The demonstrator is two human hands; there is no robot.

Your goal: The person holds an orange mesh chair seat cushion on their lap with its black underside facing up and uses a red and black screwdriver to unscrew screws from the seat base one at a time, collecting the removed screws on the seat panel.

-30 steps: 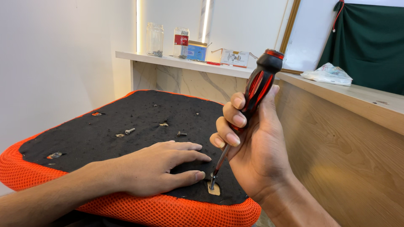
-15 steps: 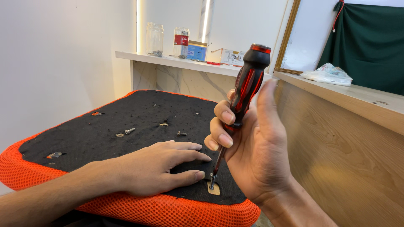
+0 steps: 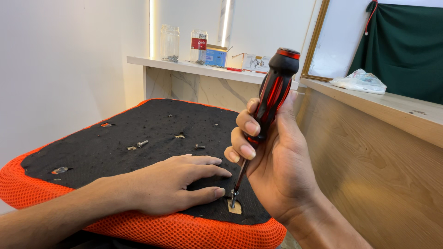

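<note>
My right hand (image 3: 277, 170) grips a red and black screwdriver (image 3: 272, 99), tilted slightly, its tip set on a screw (image 3: 233, 201) in a small hole near the front edge of an upturned chair seat (image 3: 138, 133) with a black underside and orange mesh rim. My left hand (image 3: 170, 184) lies flat on the black fabric, fingers spread, thumb beside the screw hole. Two loose screws (image 3: 143, 143) (image 3: 199, 147) lie further back on the seat.
A wooden panel wall (image 3: 378, 175) stands close on the right, topped by a ledge with a plastic bag (image 3: 359, 81). A white shelf (image 3: 198, 69) behind holds glass jars and small boxes. A white wall runs along the left.
The screwdriver handle has leaned a little to the left and turned in my right hand; my fingers have shifted on it. My left hand has stayed flat.
</note>
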